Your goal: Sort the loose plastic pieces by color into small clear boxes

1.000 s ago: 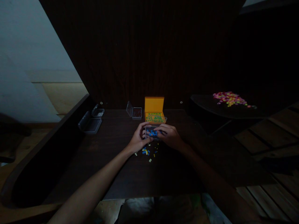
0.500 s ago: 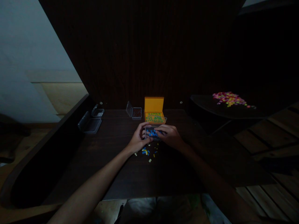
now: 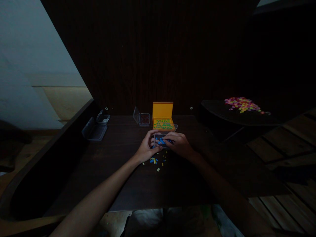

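My left hand (image 3: 145, 148) is wrapped round the left side of a small clear plastic box (image 3: 166, 146), thumb along its near edge. Several small blue pieces (image 3: 161, 141) lie inside it. Over the right part of the box is my right hand (image 3: 179, 142), its fingertips pressed together among the pieces; what they pinch, if anything, is hidden. On the table just nearer than the box, small yellow, blue and pale building pieces (image 3: 154, 161) lie scattered. Behind the box stands an open yellow case (image 3: 163, 110) with rows of green pieces (image 3: 163, 124) in it.
A clear open box with dark reddish pieces (image 3: 144, 119) stands left of the yellow case. Farther left are a larger open clear box (image 3: 98, 133) and a smaller one (image 3: 103, 119). Many colourful bits (image 3: 243, 104) are heaped on a dark shelf (image 3: 214, 108) at right.
The blue pieces inside the clear box have shifted a little. Both hands stay in nearly the same place, the right fingers moving slightly.
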### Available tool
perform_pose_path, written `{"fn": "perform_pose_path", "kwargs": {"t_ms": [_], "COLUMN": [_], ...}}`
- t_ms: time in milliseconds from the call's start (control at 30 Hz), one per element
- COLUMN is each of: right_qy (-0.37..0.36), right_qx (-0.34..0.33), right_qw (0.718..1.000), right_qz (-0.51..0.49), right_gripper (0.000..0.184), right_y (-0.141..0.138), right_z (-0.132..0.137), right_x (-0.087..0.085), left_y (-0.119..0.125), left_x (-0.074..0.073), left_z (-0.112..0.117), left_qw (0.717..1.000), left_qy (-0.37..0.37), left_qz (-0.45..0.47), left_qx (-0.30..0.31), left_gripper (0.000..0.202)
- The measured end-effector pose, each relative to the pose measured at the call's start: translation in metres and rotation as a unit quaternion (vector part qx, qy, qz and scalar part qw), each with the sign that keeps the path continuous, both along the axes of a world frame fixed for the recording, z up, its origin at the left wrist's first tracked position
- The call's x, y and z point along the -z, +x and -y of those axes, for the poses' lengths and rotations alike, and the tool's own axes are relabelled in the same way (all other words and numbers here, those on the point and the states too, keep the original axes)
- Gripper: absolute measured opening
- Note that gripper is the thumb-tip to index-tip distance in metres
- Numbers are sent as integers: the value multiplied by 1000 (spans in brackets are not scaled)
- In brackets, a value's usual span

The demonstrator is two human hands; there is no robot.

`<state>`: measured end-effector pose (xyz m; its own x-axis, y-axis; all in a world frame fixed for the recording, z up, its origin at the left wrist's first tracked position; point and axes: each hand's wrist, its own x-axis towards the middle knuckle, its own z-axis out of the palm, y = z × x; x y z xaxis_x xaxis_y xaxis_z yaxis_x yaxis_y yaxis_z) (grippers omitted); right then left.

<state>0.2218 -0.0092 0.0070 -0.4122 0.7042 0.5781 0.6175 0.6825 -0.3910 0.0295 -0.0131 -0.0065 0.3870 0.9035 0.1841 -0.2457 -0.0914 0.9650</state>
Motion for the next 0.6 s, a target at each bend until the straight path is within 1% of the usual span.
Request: {"fn": "perform_pose_path", "kwargs": {"t_ms": [300,433,600], "right_qy": [9,13,7], "right_qx": [9,22,14], "right_qw": [1000,999,1000], "right_qz": [13,24,22], "right_gripper": [13,15,15], "right_y": [-2,-2,-4], "right_z": [2,3,4], "right_x": [-3,-2,1], "left_y": [1,2,3], "left_x": [2,3,0], "left_z": [1,2,4], "left_qw": [1000,999,999], "left_qy": [10,27,23], "left_qz": [-2,-14,-23], "left_qx": [8,11,18], "left_gripper": [65,64,65]}}
